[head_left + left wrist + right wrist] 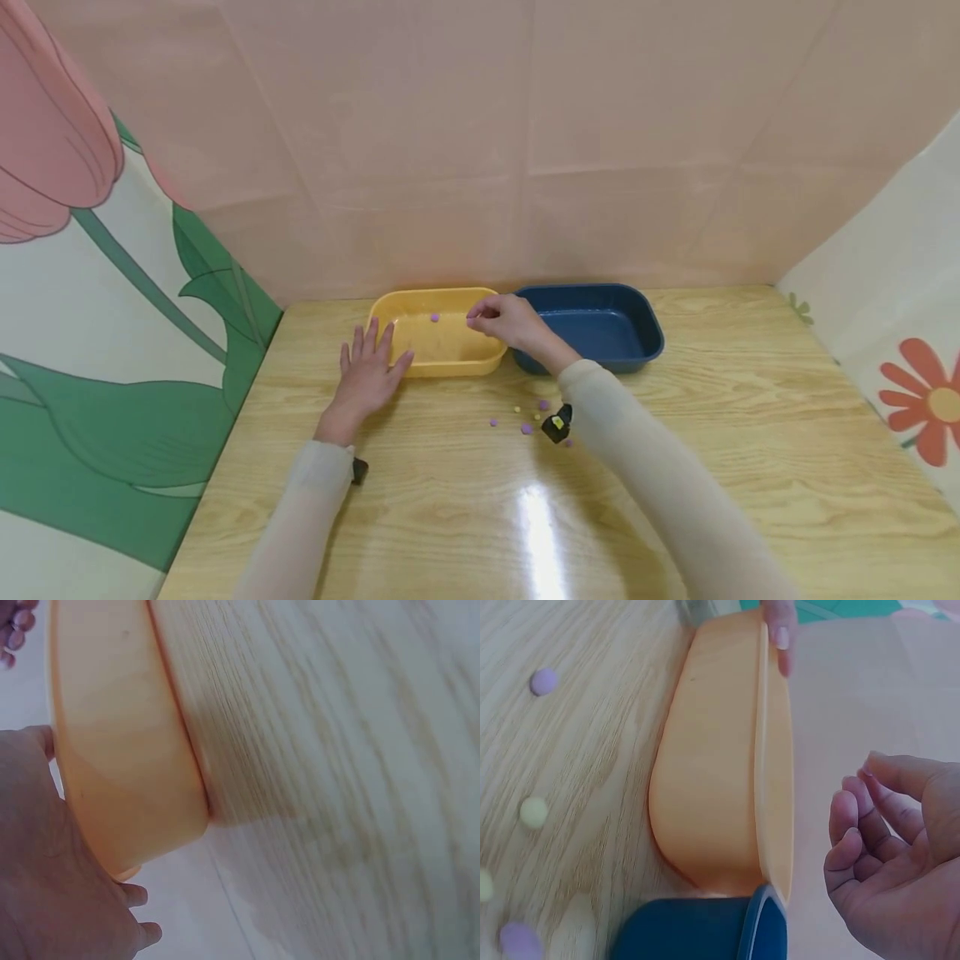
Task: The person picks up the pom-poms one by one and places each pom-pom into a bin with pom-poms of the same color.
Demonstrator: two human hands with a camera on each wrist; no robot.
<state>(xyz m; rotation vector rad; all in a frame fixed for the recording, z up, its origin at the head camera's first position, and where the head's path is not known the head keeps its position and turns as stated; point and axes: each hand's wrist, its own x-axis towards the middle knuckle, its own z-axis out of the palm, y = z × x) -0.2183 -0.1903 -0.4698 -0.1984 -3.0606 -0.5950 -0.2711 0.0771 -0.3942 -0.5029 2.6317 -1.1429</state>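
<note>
Over the yellow basin (pixel 450 369), my right hand (pixel 517 323) holds thumb and fingertips together, pinching what looks like a small purple ball (pixel 470 322); in the right wrist view the fingers mostly hide it. Another purple ball (pixel 435 317) lies inside the basin. My left hand (pixel 367 375) rests with spread fingers on the basin's left end; the left wrist view has the hand (pixel 60 862) along the rim. Several small purple and pale yellow balls lie on the table in front, among them a purple one (pixel 544 681) and a yellow one (pixel 533 813).
A dark blue basin (pixel 645 354) stands right beside the yellow one, under my right wrist. Both are on a wood-grain table (pixel 420 500) near its back edge. A pink sheet (pixel 450 167) hangs behind, with flower-printed sheets at left and right.
</note>
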